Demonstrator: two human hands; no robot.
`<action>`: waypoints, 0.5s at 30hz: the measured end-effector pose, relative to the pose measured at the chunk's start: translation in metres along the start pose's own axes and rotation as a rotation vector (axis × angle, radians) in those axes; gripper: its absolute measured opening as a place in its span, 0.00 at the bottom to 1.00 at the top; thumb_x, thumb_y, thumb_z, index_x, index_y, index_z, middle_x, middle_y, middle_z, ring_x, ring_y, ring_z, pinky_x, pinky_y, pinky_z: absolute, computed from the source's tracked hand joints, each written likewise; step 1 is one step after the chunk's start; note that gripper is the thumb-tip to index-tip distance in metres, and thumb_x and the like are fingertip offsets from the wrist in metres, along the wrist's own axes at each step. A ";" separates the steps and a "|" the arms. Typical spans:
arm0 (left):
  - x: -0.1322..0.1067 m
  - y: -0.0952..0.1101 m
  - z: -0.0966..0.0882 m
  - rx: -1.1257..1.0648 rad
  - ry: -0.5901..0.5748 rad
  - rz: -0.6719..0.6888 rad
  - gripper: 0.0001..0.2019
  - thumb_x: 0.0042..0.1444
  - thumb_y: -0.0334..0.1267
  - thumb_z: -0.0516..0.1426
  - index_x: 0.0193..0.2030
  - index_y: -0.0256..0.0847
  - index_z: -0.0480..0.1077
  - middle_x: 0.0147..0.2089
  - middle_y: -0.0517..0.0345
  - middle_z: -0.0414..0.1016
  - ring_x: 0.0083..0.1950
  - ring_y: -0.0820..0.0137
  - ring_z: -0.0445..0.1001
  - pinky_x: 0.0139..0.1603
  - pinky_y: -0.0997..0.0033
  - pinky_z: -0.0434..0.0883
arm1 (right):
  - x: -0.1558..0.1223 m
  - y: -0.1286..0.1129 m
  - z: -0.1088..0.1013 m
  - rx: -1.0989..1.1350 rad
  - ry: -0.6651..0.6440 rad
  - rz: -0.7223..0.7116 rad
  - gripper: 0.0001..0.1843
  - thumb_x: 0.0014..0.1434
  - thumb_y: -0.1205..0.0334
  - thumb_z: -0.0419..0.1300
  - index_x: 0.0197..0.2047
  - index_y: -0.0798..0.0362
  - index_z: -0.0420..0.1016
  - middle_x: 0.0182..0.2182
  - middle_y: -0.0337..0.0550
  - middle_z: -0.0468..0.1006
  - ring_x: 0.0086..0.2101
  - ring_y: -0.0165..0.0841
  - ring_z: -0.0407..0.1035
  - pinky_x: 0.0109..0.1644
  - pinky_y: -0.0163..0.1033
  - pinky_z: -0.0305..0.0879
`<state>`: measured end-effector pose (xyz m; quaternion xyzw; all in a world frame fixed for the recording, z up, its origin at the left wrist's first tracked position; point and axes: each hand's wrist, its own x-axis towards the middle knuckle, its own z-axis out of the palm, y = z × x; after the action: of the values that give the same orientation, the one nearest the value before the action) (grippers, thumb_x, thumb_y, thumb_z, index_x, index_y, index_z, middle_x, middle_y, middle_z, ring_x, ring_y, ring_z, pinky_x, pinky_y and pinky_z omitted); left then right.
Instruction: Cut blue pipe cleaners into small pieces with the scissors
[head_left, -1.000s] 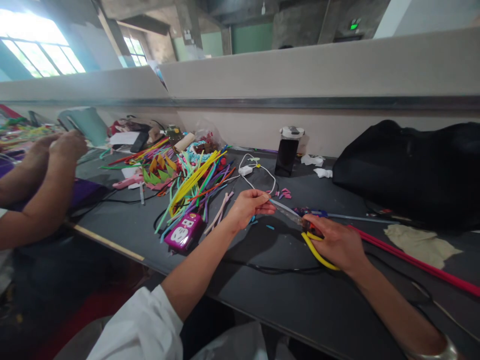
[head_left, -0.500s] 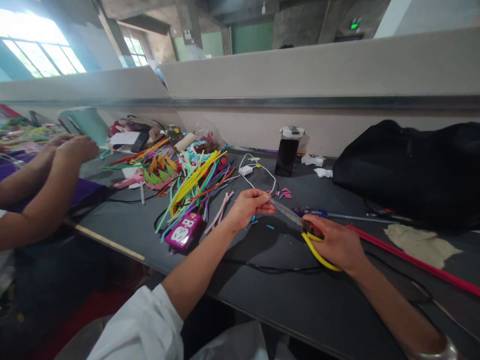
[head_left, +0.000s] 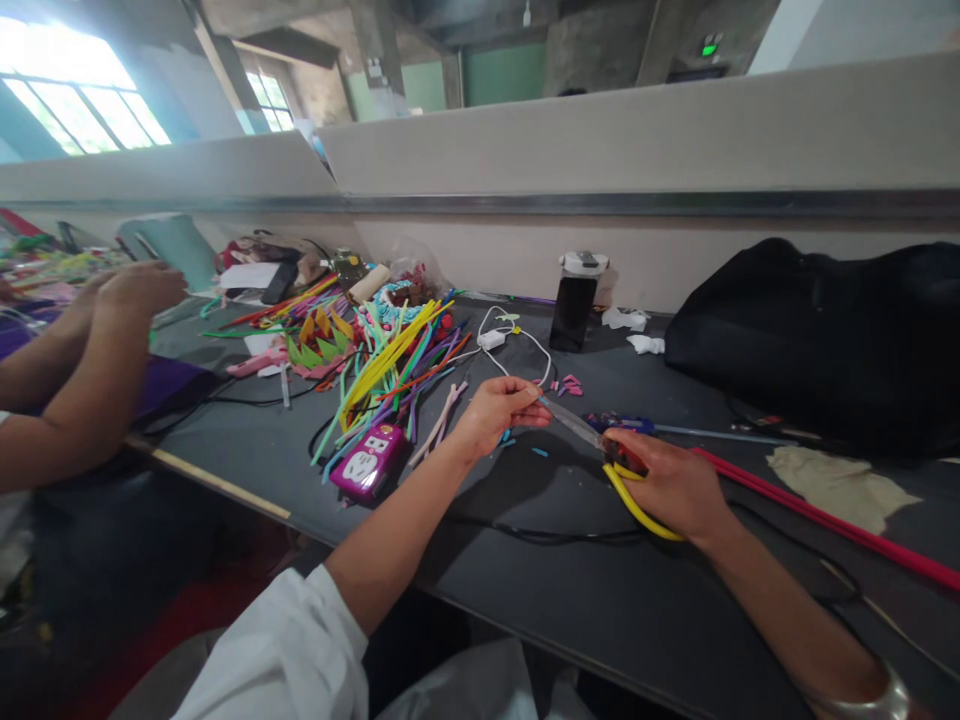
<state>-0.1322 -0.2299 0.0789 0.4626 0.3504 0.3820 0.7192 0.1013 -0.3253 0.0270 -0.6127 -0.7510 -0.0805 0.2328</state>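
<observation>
My right hand [head_left: 675, 485] is wrapped round a pair of scissors [head_left: 574, 424], with a yellow handle loop below the fingers. Their blades point left and look closed or nearly so. At the tips, my left hand [head_left: 499, 415] pinches a small blue piece [head_left: 541, 400], apparently the end of a chenille stem; most of it is hidden by the fingers. Short blue cut pieces [head_left: 540, 453] lie on the dark table under the hands. A few pink and purple cut pieces [head_left: 571, 385] lie farther back.
Left of my hands are a pile of colourful chenille stems [head_left: 397, 350] and a purple box [head_left: 369, 463]. Behind stand a dark cup with a white lid [head_left: 576, 305] and a black bag [head_left: 817, 350]. Red stems [head_left: 825, 520] lie right. A co-worker's arms [head_left: 97, 360] are at left.
My hands and the scissors stay almost in place. The co-worker's hands at the left have shifted slightly left.
</observation>
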 end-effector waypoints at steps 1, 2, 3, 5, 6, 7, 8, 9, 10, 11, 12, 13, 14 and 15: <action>0.000 0.000 0.000 -0.002 -0.001 0.002 0.03 0.57 0.29 0.58 0.33 0.31 0.68 0.28 0.52 0.75 0.29 0.71 0.77 0.38 0.68 0.76 | 0.000 0.000 0.000 -0.004 -0.003 0.002 0.20 0.51 0.60 0.61 0.48 0.43 0.75 0.35 0.33 0.81 0.30 0.29 0.74 0.29 0.33 0.61; 0.000 0.001 0.000 -0.003 -0.001 0.002 0.03 0.57 0.29 0.57 0.33 0.31 0.68 0.28 0.52 0.75 0.29 0.71 0.77 0.38 0.68 0.76 | 0.000 0.000 -0.001 -0.007 -0.008 0.002 0.19 0.51 0.59 0.61 0.48 0.43 0.75 0.34 0.33 0.81 0.30 0.30 0.74 0.29 0.33 0.60; 0.000 0.001 0.000 -0.004 -0.002 0.003 0.03 0.58 0.28 0.57 0.33 0.31 0.68 0.28 0.52 0.75 0.29 0.71 0.77 0.38 0.68 0.76 | 0.000 -0.001 -0.002 -0.006 -0.013 0.002 0.19 0.51 0.59 0.60 0.48 0.43 0.75 0.34 0.33 0.81 0.29 0.30 0.74 0.29 0.33 0.60; 0.001 0.000 -0.001 -0.005 -0.002 0.002 0.03 0.58 0.28 0.56 0.33 0.31 0.68 0.27 0.52 0.75 0.29 0.71 0.77 0.38 0.68 0.76 | 0.001 -0.002 -0.003 -0.004 -0.017 0.010 0.19 0.50 0.59 0.60 0.47 0.43 0.75 0.32 0.32 0.81 0.28 0.29 0.74 0.27 0.33 0.59; 0.001 0.000 -0.001 -0.004 -0.001 0.002 0.03 0.58 0.28 0.57 0.33 0.31 0.68 0.27 0.53 0.75 0.29 0.71 0.77 0.38 0.67 0.76 | 0.001 -0.003 -0.004 -0.001 -0.018 0.016 0.19 0.50 0.60 0.60 0.47 0.43 0.75 0.32 0.32 0.81 0.28 0.29 0.74 0.27 0.33 0.59; 0.002 -0.001 -0.001 -0.001 0.000 0.002 0.03 0.58 0.29 0.57 0.33 0.31 0.68 0.27 0.53 0.75 0.28 0.71 0.77 0.38 0.67 0.76 | 0.001 -0.004 -0.005 0.003 -0.021 0.021 0.19 0.50 0.59 0.60 0.47 0.43 0.76 0.32 0.32 0.80 0.28 0.29 0.73 0.27 0.33 0.59; 0.002 -0.001 -0.001 0.003 0.001 0.003 0.03 0.58 0.29 0.57 0.33 0.31 0.68 0.27 0.53 0.75 0.28 0.71 0.77 0.38 0.67 0.76 | 0.002 -0.004 -0.006 0.006 -0.024 0.028 0.18 0.50 0.59 0.60 0.47 0.43 0.76 0.31 0.32 0.80 0.27 0.29 0.73 0.27 0.33 0.59; 0.002 -0.001 -0.001 0.007 0.002 0.005 0.03 0.58 0.29 0.57 0.33 0.31 0.69 0.26 0.54 0.75 0.28 0.72 0.77 0.38 0.67 0.76 | 0.002 -0.005 -0.006 0.008 -0.029 0.035 0.19 0.50 0.58 0.61 0.47 0.42 0.76 0.31 0.32 0.80 0.27 0.29 0.73 0.27 0.33 0.59; 0.002 -0.001 -0.001 0.011 0.001 0.007 0.03 0.58 0.29 0.57 0.33 0.31 0.69 0.26 0.54 0.75 0.28 0.72 0.77 0.38 0.67 0.76 | 0.002 -0.005 -0.007 0.009 -0.037 0.042 0.18 0.50 0.58 0.61 0.47 0.42 0.76 0.31 0.32 0.80 0.27 0.29 0.73 0.27 0.33 0.59; 0.002 -0.001 -0.001 0.014 -0.002 0.011 0.03 0.58 0.29 0.57 0.33 0.31 0.69 0.26 0.54 0.75 0.28 0.72 0.77 0.38 0.68 0.76 | 0.003 -0.005 -0.007 0.010 -0.044 0.049 0.18 0.50 0.57 0.61 0.47 0.42 0.76 0.31 0.32 0.80 0.27 0.29 0.73 0.27 0.33 0.59; 0.002 -0.001 -0.001 0.017 -0.006 0.014 0.03 0.58 0.29 0.57 0.33 0.31 0.69 0.26 0.55 0.75 0.28 0.72 0.77 0.38 0.68 0.76 | 0.003 -0.006 -0.008 0.009 -0.050 0.056 0.18 0.50 0.56 0.61 0.47 0.42 0.76 0.31 0.32 0.81 0.27 0.30 0.73 0.27 0.33 0.59; 0.002 -0.001 -0.001 0.019 -0.008 0.016 0.03 0.57 0.29 0.57 0.33 0.31 0.69 0.26 0.55 0.75 0.28 0.72 0.77 0.38 0.68 0.76 | 0.003 -0.006 -0.008 0.009 -0.053 0.061 0.18 0.51 0.56 0.61 0.47 0.42 0.76 0.32 0.32 0.81 0.27 0.30 0.73 0.27 0.33 0.59; 0.002 0.000 0.000 0.020 -0.011 0.016 0.03 0.57 0.29 0.57 0.33 0.31 0.69 0.26 0.55 0.74 0.27 0.72 0.77 0.37 0.69 0.76 | 0.003 -0.006 -0.009 0.010 -0.053 0.062 0.18 0.51 0.56 0.60 0.47 0.42 0.76 0.32 0.33 0.81 0.27 0.30 0.73 0.27 0.33 0.59; 0.001 0.000 0.000 0.021 -0.012 0.017 0.03 0.57 0.29 0.57 0.33 0.31 0.69 0.26 0.55 0.74 0.27 0.72 0.77 0.37 0.69 0.76 | 0.003 -0.006 -0.009 0.011 -0.051 0.060 0.18 0.51 0.56 0.60 0.47 0.42 0.76 0.31 0.33 0.80 0.26 0.29 0.73 0.27 0.33 0.59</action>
<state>-0.1318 -0.2286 0.0786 0.4754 0.3458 0.3816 0.7133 0.0975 -0.3275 0.0373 -0.6355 -0.7384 -0.0538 0.2191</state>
